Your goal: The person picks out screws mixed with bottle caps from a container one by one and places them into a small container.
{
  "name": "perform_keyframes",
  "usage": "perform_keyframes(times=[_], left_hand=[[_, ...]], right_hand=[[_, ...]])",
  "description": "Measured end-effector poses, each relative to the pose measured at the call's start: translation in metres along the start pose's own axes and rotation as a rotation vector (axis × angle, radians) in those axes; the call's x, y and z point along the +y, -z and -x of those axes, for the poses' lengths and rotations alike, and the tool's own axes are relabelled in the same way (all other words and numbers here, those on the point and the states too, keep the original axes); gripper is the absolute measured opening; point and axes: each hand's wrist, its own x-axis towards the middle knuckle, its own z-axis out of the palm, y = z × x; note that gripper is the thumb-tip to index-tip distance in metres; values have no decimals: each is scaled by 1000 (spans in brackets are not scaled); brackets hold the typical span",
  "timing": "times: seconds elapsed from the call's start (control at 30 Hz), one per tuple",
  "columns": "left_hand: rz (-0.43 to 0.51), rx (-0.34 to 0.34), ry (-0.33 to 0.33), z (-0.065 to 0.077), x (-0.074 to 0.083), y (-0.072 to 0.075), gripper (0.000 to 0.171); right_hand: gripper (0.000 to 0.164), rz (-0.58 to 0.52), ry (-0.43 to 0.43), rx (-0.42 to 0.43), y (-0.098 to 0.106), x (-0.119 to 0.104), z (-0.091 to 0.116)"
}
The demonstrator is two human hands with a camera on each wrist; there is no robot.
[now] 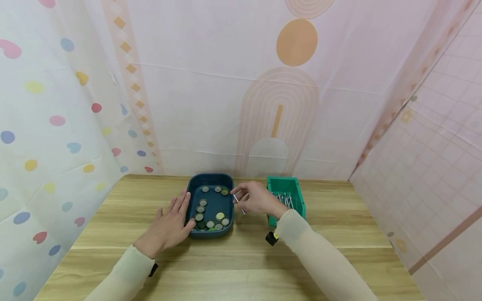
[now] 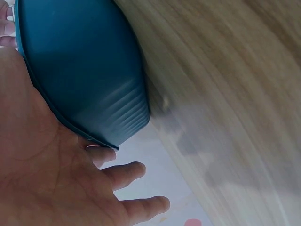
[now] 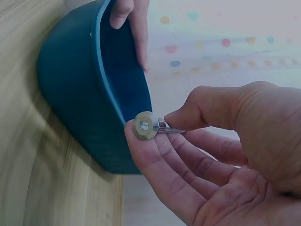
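Note:
A dark blue tray (image 1: 216, 202) sits on the table with several round, flat discs (image 1: 220, 216) in it, resembling bottle caps. Along its left rim lies my left hand (image 1: 169, 225), fingers extended, thumb over the near left corner. My right hand (image 1: 260, 198) is beside the tray's right rim, pinching a metal bolt (image 3: 145, 125) between thumb and fingers. In the right wrist view the bolt's wide round head with a small socket faces the camera; part of its shank is hidden by the fingers.
Right of the tray stands a green box (image 1: 283, 183) with several metal bolts (image 1: 285, 200) inside, partly behind my right wrist. Both containers rest on a wood-grain table (image 1: 233, 267). Patterned curtains (image 1: 203, 104) hang behind the table and at both sides.

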Motion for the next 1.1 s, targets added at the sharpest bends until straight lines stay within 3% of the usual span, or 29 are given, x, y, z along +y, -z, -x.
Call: perform_keyframes(times=[0.3, 0.57, 0.87, 1.1], left_hand=[[63, 48, -32, 0, -9, -9, 93], [5, 9, -8, 2, 2, 1, 89], [-7, 5, -2, 1, 1, 0, 89], [-9, 12, -9, 1, 1, 0, 88]], right_hand=[[39, 20, -18, 51, 14, 13, 15], [43, 82, -60, 92, 27, 25, 26], [44, 106, -84, 132, 44, 36, 34], [46, 64, -77, 145, 55, 45, 36]])
